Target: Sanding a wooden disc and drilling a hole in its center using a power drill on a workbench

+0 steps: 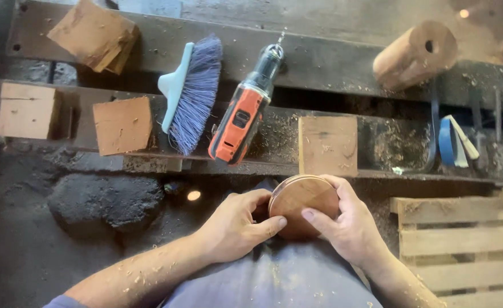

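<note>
Both hands hold a round wooden disc (pixel 301 199) in front of my body, its flat face turned up. My left hand (pixel 234 225) grips its left rim with the thumb across the lower edge. My right hand (pixel 342 222) wraps the right rim, thumb on the face. Just beyond the disc a square wooden block (pixel 327 144) lies on the dark bench (pixel 331 63).
An orange and black cordless drill (pixel 243 114) and a blue brush head (pixel 190 91) lie on the bench. Several wooden blocks (pixel 122 124) sit to the left, a wooden cylinder (pixel 414 54) at the back right, a pallet (pixel 462 245) at the right. Sawdust covers the bench.
</note>
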